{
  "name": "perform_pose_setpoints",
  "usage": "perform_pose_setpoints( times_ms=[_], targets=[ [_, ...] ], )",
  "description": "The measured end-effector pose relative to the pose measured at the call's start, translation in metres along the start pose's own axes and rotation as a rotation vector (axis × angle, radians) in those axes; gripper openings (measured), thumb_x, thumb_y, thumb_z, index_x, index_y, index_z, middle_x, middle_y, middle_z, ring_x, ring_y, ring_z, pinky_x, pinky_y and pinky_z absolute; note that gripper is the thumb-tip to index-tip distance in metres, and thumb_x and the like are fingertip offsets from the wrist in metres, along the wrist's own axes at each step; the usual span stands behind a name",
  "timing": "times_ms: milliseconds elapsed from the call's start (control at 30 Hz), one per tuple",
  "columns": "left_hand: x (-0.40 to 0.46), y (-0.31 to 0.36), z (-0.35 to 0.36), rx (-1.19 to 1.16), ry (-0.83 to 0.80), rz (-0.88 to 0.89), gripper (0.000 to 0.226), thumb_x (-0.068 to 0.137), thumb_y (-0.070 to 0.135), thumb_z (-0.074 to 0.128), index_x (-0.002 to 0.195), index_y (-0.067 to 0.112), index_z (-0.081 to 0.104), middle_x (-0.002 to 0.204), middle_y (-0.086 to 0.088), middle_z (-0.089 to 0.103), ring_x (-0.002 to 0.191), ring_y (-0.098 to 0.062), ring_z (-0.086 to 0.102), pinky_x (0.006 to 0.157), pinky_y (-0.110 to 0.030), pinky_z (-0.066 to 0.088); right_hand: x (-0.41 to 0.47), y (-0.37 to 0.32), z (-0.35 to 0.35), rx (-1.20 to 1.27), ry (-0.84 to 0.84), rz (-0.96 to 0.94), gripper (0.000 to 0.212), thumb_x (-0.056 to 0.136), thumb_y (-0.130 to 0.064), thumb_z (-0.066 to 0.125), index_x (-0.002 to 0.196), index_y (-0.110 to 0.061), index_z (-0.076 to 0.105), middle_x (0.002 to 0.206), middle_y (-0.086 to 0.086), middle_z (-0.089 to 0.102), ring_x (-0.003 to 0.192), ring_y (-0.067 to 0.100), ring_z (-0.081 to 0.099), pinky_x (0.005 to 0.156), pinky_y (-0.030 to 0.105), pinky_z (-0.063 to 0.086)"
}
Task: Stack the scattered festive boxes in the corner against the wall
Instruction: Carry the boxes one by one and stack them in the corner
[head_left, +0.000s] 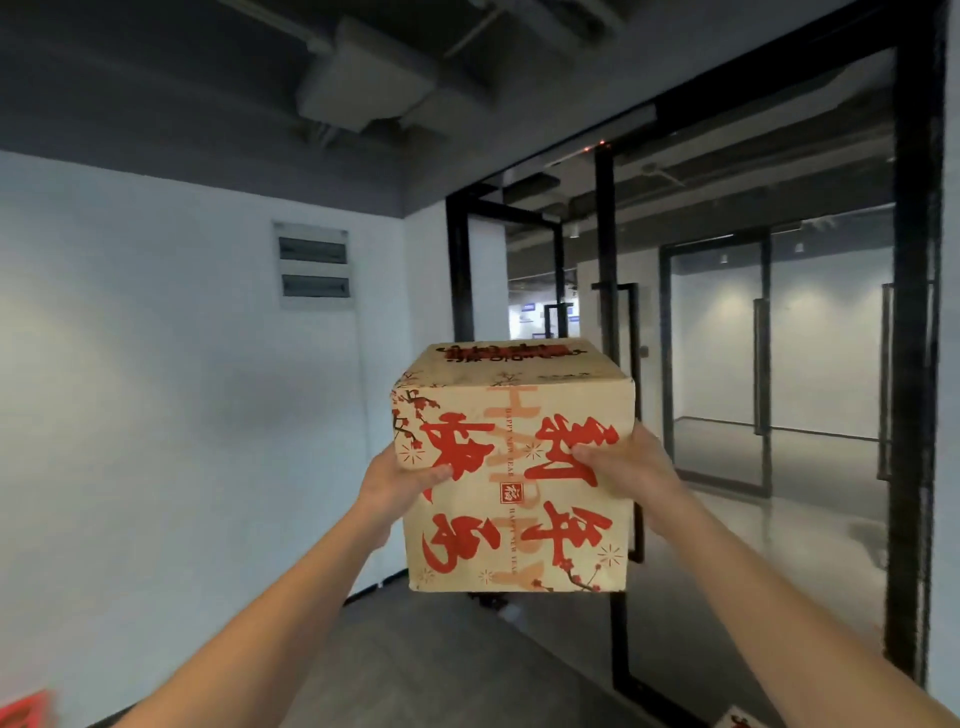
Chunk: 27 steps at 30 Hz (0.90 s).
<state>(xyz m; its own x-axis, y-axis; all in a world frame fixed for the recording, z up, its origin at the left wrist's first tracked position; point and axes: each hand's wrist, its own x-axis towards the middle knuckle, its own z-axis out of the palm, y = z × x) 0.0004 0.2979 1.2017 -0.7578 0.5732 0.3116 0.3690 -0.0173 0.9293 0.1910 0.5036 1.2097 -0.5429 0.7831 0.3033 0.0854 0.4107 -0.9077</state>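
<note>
A tan cardboard festive box (514, 467) with red calligraphy and plum-blossom prints is held up in the air in front of me, its print upside down. My left hand (400, 480) grips its left side with the thumb across the front face. My right hand (626, 462) grips its right side, thumb on the front as well. Both arms are stretched forward. A red corner of another festive box (23, 709) shows at the bottom left edge, and a tan corner of a third festive box (740, 719) peeks in at the bottom right.
A white wall (156, 389) runs along the left with a grey electrical panel (311, 265) set in it. Black-framed glass doors and partitions (769, 338) fill the right side. The grey floor (441, 665) stretches ahead toward the corner behind the held box.
</note>
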Motion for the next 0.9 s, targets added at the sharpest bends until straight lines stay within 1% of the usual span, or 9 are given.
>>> perform_pose_setpoints(
  times_ms=[67,133,233,300,433,567,667,767,900],
  targets=[
    [0.007,-0.02,-0.054,0.022,0.077,-0.023,0.03,0.083,0.025,0.079,0.107,0.028,0.062,0.101,0.008,0.073,0.094,-0.016,0.067,0.08,-0.042,0.054,0.007,-0.015,0.06,0.013,-0.081,-0.037,0.036,0.079,-0.036,0.08,0.1,-0.037,0.052,0.099,-0.008,0.069,0.091,0.014,0.069,0.084,0.045,0.058],
    [0.016,-0.041,-0.109,0.036,0.145,-0.04,0.029,0.083,0.026,0.079,0.107,0.027,0.063,0.101,0.007,0.073,0.094,-0.017,0.068,0.083,-0.045,0.054,0.014,-0.029,0.123,0.034,-0.156,-0.073,0.038,0.078,-0.036,0.08,0.107,-0.035,0.055,0.102,-0.008,0.069,0.097,0.016,0.068,0.088,0.046,0.056],
    [0.031,-0.079,-0.196,0.043,0.236,-0.069,0.032,0.082,0.026,0.079,0.11,0.024,0.063,0.102,0.005,0.074,0.097,-0.019,0.069,0.087,-0.047,0.055,0.028,-0.049,0.225,0.09,-0.257,-0.107,0.037,0.08,-0.033,0.08,0.109,-0.032,0.057,0.101,-0.009,0.069,0.095,0.013,0.067,0.084,0.04,0.056],
    [0.044,-0.105,-0.256,0.038,0.3,-0.097,0.037,0.081,0.026,0.08,0.113,0.022,0.062,0.103,0.004,0.074,0.097,-0.02,0.069,0.088,-0.048,0.055,0.04,-0.062,0.298,0.121,-0.325,-0.118,0.036,0.081,-0.033,0.08,0.109,-0.032,0.057,0.101,-0.008,0.07,0.092,0.012,0.068,0.081,0.04,0.057],
    [0.067,-0.15,-0.375,0.042,0.422,-0.147,0.039,0.08,0.023,0.081,0.113,0.023,0.061,0.105,0.004,0.073,0.1,-0.02,0.068,0.09,-0.05,0.054,0.058,-0.092,0.445,0.178,-0.473,-0.117,0.039,0.077,-0.036,0.082,0.109,-0.033,0.059,0.101,-0.008,0.072,0.094,0.017,0.07,0.085,0.048,0.058],
    [0.085,-0.184,-0.479,0.076,0.523,-0.142,0.038,0.08,0.02,0.08,0.113,0.022,0.061,0.108,0.003,0.071,0.103,-0.02,0.066,0.09,-0.047,0.054,0.064,-0.117,0.573,0.275,-0.582,-0.118,0.041,0.076,-0.032,0.084,0.108,-0.033,0.059,0.104,-0.005,0.071,0.097,0.02,0.068,0.087,0.052,0.057],
    [0.096,-0.211,-0.54,0.111,0.603,-0.153,0.041,0.078,0.021,0.082,0.113,0.023,0.061,0.109,0.004,0.071,0.103,-0.019,0.066,0.089,-0.047,0.054,0.07,-0.128,0.656,0.326,-0.647,-0.104,0.044,0.077,-0.029,0.084,0.112,-0.03,0.057,0.106,-0.003,0.07,0.1,0.022,0.066,0.088,0.053,0.056],
    [0.111,-0.242,-0.592,0.148,0.678,-0.178,0.045,0.073,0.022,0.086,0.11,0.026,0.062,0.108,0.004,0.072,0.103,-0.02,0.067,0.092,-0.049,0.054,0.082,-0.133,0.729,0.341,-0.699,-0.106,0.05,0.075,-0.033,0.086,0.115,-0.031,0.057,0.108,-0.003,0.07,0.101,0.023,0.066,0.087,0.053,0.056],
    [0.144,-0.28,-0.643,0.209,0.75,-0.212,0.053,0.075,0.02,0.085,0.122,0.019,0.059,0.111,0.001,0.07,0.103,-0.021,0.065,0.088,-0.045,0.056,0.111,-0.136,0.818,0.345,-0.784,-0.129,0.051,0.073,-0.036,0.086,0.116,-0.028,0.059,0.107,-0.002,0.07,0.1,0.022,0.066,0.087,0.052,0.057]
  ],
)
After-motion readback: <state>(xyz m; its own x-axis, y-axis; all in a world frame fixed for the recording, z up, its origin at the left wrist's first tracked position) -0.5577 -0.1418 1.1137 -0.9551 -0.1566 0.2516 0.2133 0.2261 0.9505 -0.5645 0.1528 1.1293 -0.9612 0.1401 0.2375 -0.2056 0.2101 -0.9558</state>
